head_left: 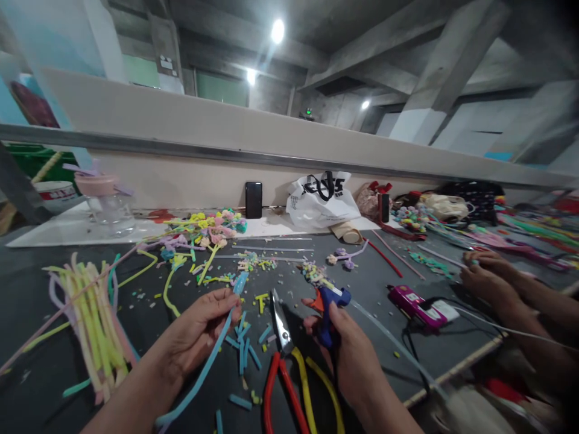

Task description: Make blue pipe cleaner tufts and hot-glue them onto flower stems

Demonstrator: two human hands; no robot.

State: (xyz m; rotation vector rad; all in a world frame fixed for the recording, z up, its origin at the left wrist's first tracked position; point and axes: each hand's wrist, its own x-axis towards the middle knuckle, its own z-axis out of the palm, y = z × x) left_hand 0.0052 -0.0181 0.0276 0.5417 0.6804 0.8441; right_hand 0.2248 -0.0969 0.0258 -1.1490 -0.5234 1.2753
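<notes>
My left hand pinches a light blue fuzzy strip near its upper end, and the long tail hangs toward the bottom edge. In my right hand is a dark blue glue gun with an orange trigger, its tip pointing left; a clear glue stick extends from its rear to the lower right. Scissors with red handles lie between my hands, next to yellow handles. Short blue pieces are scattered right of my left hand. Just above them lies a small yellow piece.
A bundle of fuzzy strips lies at left, a jar behind it. A phone and white bag stand at the back. At right are a magenta power strip with cables and another person's hands.
</notes>
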